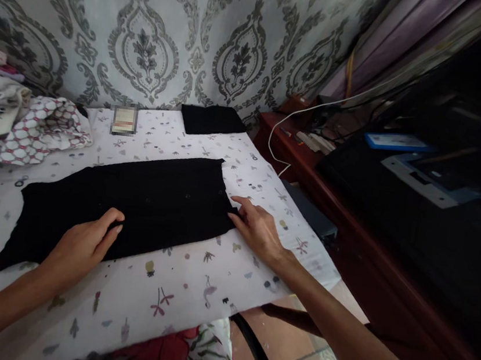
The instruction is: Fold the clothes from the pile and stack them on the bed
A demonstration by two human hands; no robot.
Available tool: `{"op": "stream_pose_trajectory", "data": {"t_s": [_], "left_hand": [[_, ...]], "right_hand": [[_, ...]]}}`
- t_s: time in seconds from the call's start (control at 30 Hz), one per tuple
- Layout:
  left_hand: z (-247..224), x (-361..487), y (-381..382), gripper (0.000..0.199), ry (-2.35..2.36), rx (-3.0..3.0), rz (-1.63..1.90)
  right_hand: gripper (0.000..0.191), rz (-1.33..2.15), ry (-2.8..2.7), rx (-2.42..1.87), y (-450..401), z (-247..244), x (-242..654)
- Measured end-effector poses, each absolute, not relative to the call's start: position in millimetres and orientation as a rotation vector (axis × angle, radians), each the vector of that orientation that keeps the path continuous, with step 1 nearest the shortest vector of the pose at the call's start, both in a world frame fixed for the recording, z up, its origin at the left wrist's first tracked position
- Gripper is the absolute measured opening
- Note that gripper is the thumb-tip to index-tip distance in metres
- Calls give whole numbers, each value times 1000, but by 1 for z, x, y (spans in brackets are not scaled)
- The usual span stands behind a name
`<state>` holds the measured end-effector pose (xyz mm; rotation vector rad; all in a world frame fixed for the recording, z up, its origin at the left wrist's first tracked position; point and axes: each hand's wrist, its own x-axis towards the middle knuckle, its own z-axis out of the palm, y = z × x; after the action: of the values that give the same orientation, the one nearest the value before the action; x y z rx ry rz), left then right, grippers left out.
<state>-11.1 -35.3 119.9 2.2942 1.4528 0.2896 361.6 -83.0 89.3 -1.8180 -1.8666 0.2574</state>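
Note:
A black garment [154,198] lies long and flat across the bed, its outline uneven at the left end. My left hand [88,237] is closed in a pinch on the fabric near the garment's front edge, where a small fold shows at the fingertips. At the narrow right end is my right hand [258,229], thumb and index finger apart. Its thumb rests on the garment's edge, and a bit of black cloth shows between thumb and finger. The other fingers of this hand are partly hidden.
A folded black cloth [213,120] lies at the back of the patterned bed sheet [184,278]. Near it is a small blurred box-shaped item [124,119]. Crumpled clothes [47,130] are piled at left. A dark red desk [288,145] with a white cable [271,140] stands at right.

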Motion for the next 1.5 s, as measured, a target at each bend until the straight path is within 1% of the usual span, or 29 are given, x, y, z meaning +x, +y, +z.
{"op": "stream_pose_trajectory", "data": {"t_s": [0.2, 0.33, 0.47, 0.53, 0.6, 0.7, 0.77, 0.83, 0.9, 1.0, 1.13, 1.27, 1.33, 1.4, 1.5], "left_hand": [[119, -12, -37, 29, 1466, 2292, 296], [114, -12, -39, 29, 1479, 2331, 300], [110, -10, -37, 30, 1493, 2397, 259], [110, -7, -36, 31, 1506, 2495, 257], [109, -4, -37, 31, 1489, 2660, 349], [104, -2, -43, 34, 1256, 2912, 544], [98, -2, -48, 41, 1039, 2990, 509], [91, -5, -50, 59, 925, 2986, 357], [86, -11, -50, 75, 931, 2934, 218], [84, -26, -45, 82, 992, 2867, 126], [87, -56, -39, 81, 1119, 2818, 82], [92, -88, -43, 78, 1270, 2742, 72], [97, -101, -46, 72, 1308, 2684, 114], [105, -114, -47, 62, 1378, 2591, 200], [118, -134, -38, 51, 1611, 2437, 342]], "right_hand": [[33, 267, -1844, -1786, -83, 88, 365], [28, 144, -1833, -1834, -83, 93, 361], [29, 58, -1955, -1643, -82, 109, 335], [35, 87, -2174, -1461, -81, 112, 317], [47, 107, -2408, -1305, -82, 109, 302], [67, 82, -2609, -1209, -83, 91, 295], [74, 36, -2643, -1205, -82, 78, 297], [76, -6, -2640, -1201, -80, 68, 301], [76, -19, -2631, -1193, -78, 63, 302], [77, -30, -2630, -1189, -77, 62, 301], [80, -52, -2655, -1189, -76, 65, 300], [79, 40, -2674, -1214, -75, 74, 299], [76, 127, -2657, -1243, -74, 83, 293], [73, 226, -2652, -1235, -71, 94, 280], [70, 322, -2677, -1100, -64, 108, 247]]}}
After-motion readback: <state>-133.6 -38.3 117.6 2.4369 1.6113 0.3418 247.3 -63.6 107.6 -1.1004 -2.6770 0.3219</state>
